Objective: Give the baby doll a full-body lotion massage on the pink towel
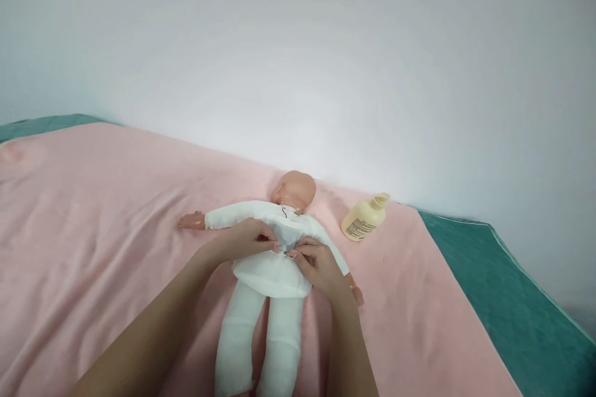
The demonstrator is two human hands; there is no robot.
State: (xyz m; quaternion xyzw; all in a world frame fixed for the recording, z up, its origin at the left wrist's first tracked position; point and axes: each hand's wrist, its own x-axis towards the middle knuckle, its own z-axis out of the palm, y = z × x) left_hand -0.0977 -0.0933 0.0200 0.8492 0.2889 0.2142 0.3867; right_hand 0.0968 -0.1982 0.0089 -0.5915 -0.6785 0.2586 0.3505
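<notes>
Fingers (pixel 274 247) of left hand (pixel 246 239) and right hand (pixel 319 263) pinch the white garment (pixel 272 273) at mid-torso, likely to hold its edges together. Doll (pixel 274 242) lies flat at frame centre on pink blanket (pixel 93 229). Lotion bottle (pixel 364 218) lies at right, untouched.

Single head view, looking forward and down — close over bed (pixel 93 229)
</notes>
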